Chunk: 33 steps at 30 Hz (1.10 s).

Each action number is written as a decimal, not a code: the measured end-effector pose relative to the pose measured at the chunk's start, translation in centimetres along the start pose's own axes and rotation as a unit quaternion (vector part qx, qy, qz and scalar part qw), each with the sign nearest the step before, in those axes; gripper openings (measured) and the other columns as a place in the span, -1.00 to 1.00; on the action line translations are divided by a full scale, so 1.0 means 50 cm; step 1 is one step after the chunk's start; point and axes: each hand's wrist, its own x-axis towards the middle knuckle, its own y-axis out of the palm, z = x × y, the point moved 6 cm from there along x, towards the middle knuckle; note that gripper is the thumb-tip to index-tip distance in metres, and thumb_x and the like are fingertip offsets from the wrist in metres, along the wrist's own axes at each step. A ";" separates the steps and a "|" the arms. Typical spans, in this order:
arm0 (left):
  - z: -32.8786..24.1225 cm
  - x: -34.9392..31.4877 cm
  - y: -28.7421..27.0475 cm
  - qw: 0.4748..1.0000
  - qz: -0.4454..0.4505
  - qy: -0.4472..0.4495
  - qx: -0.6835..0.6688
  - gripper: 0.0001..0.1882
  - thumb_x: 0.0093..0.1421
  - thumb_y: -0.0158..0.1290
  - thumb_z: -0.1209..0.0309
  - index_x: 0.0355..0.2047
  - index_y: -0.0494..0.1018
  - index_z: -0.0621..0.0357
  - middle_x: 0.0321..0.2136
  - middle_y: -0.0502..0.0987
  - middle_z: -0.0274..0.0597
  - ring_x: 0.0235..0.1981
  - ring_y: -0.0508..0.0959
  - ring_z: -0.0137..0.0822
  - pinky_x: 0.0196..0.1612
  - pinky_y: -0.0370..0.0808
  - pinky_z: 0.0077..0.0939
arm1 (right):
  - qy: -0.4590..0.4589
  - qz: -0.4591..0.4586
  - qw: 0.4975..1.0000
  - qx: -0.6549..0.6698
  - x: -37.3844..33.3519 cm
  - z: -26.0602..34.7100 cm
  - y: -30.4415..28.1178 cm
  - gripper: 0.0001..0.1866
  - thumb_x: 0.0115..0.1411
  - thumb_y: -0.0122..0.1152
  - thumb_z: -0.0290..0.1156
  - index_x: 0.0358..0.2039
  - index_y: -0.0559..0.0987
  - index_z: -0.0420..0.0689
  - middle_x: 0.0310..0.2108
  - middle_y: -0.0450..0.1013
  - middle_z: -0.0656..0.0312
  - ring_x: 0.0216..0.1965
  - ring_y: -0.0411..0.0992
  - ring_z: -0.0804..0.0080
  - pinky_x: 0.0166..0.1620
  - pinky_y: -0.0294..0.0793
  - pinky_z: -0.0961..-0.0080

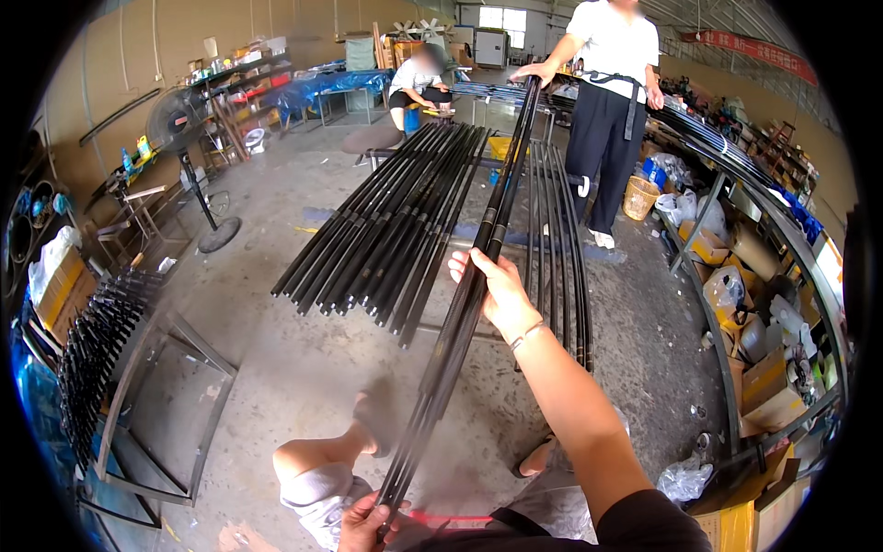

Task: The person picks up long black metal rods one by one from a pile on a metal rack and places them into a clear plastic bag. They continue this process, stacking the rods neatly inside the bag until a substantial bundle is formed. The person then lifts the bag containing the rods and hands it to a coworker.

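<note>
A bundle of long black poles (448, 345) runs from my lap up and away toward the far side. Down at its near end, my left hand (365, 523) is closed around the thin ends. Farther along, my right hand (497, 283) grips the bundle from its right side, thumb across the top. At the far end a standing person's hand (543, 72) rests on or near the pole tips. Left of the bundle, many more black poles (386, 230) lie side by side on a low rack. Several others (563, 258) lie to its right.
A standing fan (189, 166) is at the left, near a metal frame (152, 414) and a stack of dark rods (101, 340). Along the right runs a shelf rack (736, 368) with boxes and plastic bags. A seated person (421, 87) works farther back; a wicker bin (640, 197) stands at right.
</note>
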 end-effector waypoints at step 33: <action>-0.018 -0.098 -0.104 0.986 -0.094 0.042 0.133 -0.69 0.10 0.14 0.20 -0.27 0.38 0.12 -0.58 0.34 -0.41 -0.60 0.30 -0.56 -0.57 0.23 -0.71 | 0.114 0.071 0.986 0.095 -0.294 -0.218 0.057 -0.77 0.27 -0.02 -0.46 -0.09 0.34 -0.23 -0.14 0.41 0.02 -0.11 0.43 0.17 -0.01 0.47 0.19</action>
